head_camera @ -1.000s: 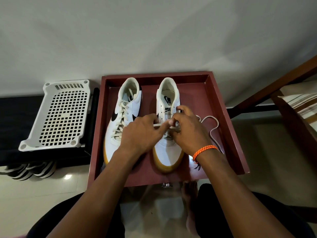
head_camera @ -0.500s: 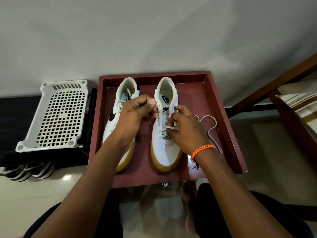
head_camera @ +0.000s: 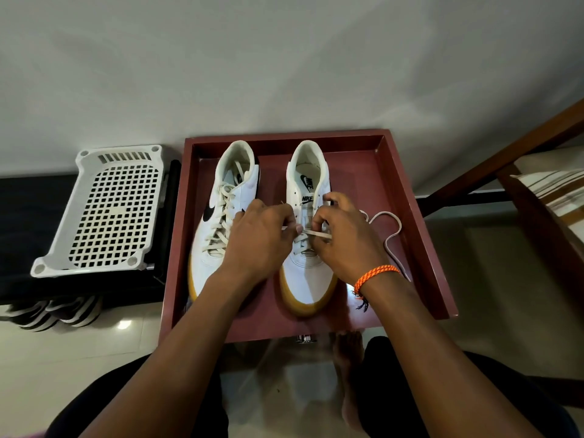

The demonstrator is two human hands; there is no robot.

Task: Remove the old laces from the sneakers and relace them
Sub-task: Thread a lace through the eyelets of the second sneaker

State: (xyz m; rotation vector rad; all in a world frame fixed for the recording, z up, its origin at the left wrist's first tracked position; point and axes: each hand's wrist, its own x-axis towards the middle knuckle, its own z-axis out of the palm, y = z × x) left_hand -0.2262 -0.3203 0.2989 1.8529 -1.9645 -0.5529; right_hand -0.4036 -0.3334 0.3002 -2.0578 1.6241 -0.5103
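Two white sneakers with gum soles stand side by side in a dark red tray [head_camera: 407, 197], toes toward me. The left sneaker [head_camera: 221, 216] is fully laced. The right sneaker [head_camera: 308, 273] is laced only near its toe end. My left hand [head_camera: 259, 241] pinches a cream lace [head_camera: 316, 233] over the right sneaker's eyelets. My right hand [head_camera: 344, 238] pinches the same lace from the other side. The loose end of the lace [head_camera: 390, 235] loops over the tray floor to the right of my right hand.
A white perforated plastic basket [head_camera: 110, 210] lies upside down on a black shelf to the left, with striped shoes [head_camera: 53, 311] under it. A wooden chair frame [head_camera: 518, 184] stands at the right. A grey wall rises behind the tray. My bare foot [head_camera: 349, 352] rests below it.
My left hand rose toward the left sneaker's tongue, then came back down to the right sneaker. Now it pinches the lace beside my right hand.
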